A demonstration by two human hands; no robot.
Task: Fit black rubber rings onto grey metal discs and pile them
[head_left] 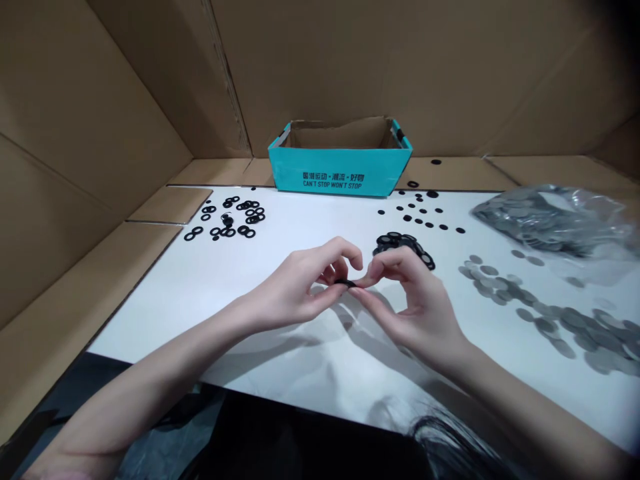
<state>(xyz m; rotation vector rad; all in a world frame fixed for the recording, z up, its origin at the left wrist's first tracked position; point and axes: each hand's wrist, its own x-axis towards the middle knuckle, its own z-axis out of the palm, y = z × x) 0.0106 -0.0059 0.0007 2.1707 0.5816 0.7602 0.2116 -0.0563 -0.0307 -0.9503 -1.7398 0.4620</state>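
Note:
Over the middle of the white table, my left hand (315, 283) and my right hand (417, 300) meet at the fingertips. Between them they pinch a small, thin black round piece (345, 283), seen nearly edge-on. Whether it is a ring or a solid disc I cannot tell. Just behind my right hand lies a heap of black rings with grey centres (400, 241). Farther left, black rings (245, 207) are scattered in a loose circle. Small black discs (423, 212) dot the table behind the heap.
A turquoise open box (340, 170) stands at the back. On the right are a clear plastic bag of grey discs (540, 220) and a spread of loose grey discs (570, 320). Cardboard walls (400, 67) rise behind and at the left of the white table (165, 300).

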